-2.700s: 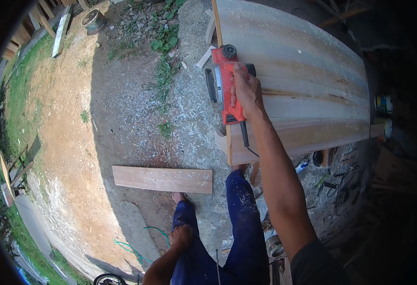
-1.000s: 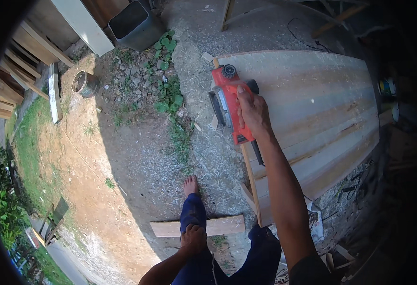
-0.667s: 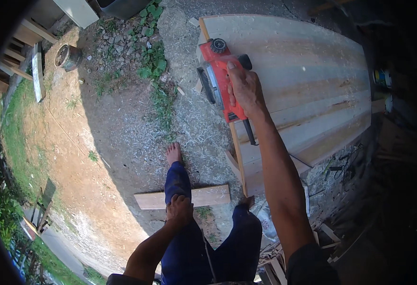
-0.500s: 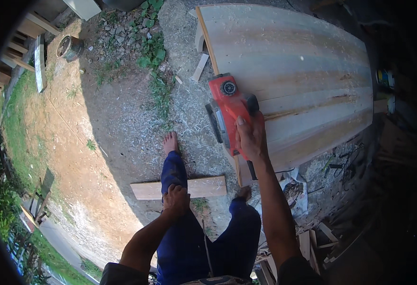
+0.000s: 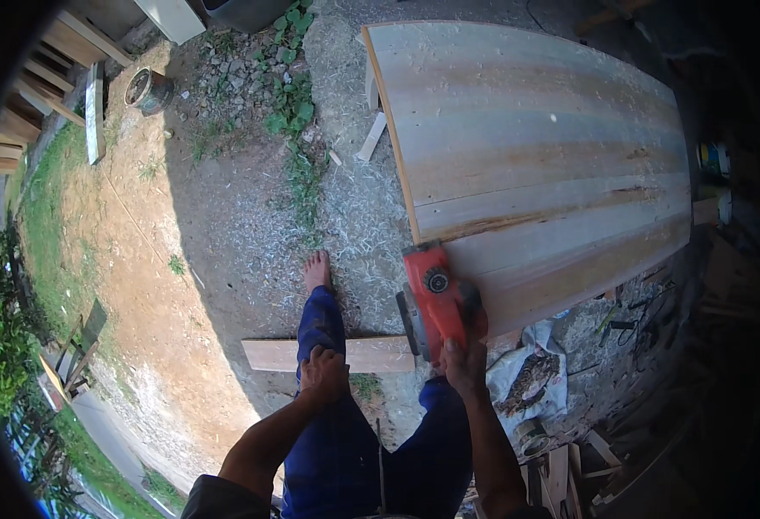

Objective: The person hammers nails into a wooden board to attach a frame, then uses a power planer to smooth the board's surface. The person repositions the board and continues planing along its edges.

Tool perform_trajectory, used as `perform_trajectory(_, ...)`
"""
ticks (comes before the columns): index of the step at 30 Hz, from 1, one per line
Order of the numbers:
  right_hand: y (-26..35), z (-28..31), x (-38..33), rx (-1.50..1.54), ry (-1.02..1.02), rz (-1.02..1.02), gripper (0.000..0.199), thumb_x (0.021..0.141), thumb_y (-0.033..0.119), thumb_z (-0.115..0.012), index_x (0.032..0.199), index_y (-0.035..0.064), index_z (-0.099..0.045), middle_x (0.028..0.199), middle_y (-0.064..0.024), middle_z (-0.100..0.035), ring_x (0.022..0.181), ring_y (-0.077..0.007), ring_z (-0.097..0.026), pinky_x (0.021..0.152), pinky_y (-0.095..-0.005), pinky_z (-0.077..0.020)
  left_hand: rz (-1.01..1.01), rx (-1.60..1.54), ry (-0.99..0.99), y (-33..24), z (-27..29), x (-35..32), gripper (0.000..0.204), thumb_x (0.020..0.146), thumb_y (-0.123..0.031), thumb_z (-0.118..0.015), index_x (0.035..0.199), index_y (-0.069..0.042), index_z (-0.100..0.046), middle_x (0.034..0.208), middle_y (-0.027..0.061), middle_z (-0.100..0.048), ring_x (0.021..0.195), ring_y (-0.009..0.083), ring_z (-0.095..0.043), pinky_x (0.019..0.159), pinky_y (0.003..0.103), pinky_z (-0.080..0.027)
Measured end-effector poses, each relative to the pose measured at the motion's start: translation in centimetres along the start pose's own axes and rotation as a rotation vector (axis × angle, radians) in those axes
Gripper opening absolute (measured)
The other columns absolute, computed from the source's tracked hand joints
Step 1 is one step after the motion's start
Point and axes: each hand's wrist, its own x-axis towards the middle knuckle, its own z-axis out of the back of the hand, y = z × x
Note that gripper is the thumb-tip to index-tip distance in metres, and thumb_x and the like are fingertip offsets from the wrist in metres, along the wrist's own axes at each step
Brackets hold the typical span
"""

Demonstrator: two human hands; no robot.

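R hand grip (image 5: 464, 368) wrapped on rear of red planer (image 5: 439, 310), body just fwd, at L edge of wd panel (image 5: 544, 156).

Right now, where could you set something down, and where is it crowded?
Broad room: the lightly speckled wooden panel between its far edge and the red planer; also the sunlit dirt between grass and shaded ground. Crowded: the panel's near left corner, with planer and right hand; the lower right, with wood offcuts and white sheet.
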Motion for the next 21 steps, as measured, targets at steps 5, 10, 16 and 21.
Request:
perform_trajectory(5, 8.3, -2.0, 9.0, 0.031, -0.064, 0.159, 0.056, 0.1, 0.045, -0.053, 0.137, 0.0038, -0.059, 0.101, -0.0207, -0.069, 0.087, -0.0332, -0.068, 0.079, -0.0428, -0.0526, 0.009, -0.032, 0.013, 0.3, 1.1, 0.1, 0.029, 0.095, -0.034, -0.064, 0.109, -0.01, -0.07, 0.125, 0.0083, -0.063, 0.136, 0.0321, -0.044, 0.103, 0.059, -0.043)
perform_trajectory(10, 15.3, -3.1, 19.0, 0.024, -0.058, 0.236, 0.056, 0.101, 0.052, -0.05, 0.134, 0.0091, -0.061, 0.088, -0.0167, -0.065, 0.078, -0.0292, -0.064, 0.074, -0.0418, -0.0514, -0.011, -0.056, 0.005, 1.6, 1.1, 0.5, 0.025, 0.096, -0.03, -0.062, 0.106, -0.009, -0.071, 0.122, 0.0085, -0.065, 0.132, 0.0323, -0.048, 0.101, 0.058, -0.044)
perform_trajectory(16, 18.8, -3.5, 21.5, 0.11, -0.031, 0.113, 0.056, 0.098, 0.058, -0.05, 0.121, 0.0095, -0.066, 0.07, -0.0118, -0.059, 0.059, -0.0265, -0.059, 0.06, -0.0424, -0.049, -0.023, -0.061, -0.038, 2.0, 1.2, 0.7, 0.024, 0.096, -0.029, -0.061, 0.104, -0.009, -0.071, 0.121, 0.0089, -0.065, 0.13, 0.0314, -0.049, 0.1, 0.056, -0.045)
perform_trajectory(21, 11.7, -4.1, 14.2, 0.306, -0.143, 0.201, 0.046, 0.1, 0.043, -0.059, 0.112, -0.0003, -0.048, 0.078, -0.0068, -0.056, 0.045, -0.0131, -0.05, 0.039, -0.0303, -0.0419, -0.025, -0.057, -0.005, 1.8, 1.5, 0.1, 0.024, 0.096, -0.03, -0.062, 0.105, -0.009, -0.07, 0.122, 0.009, -0.065, 0.131, 0.0317, -0.048, 0.101, 0.056, -0.045)
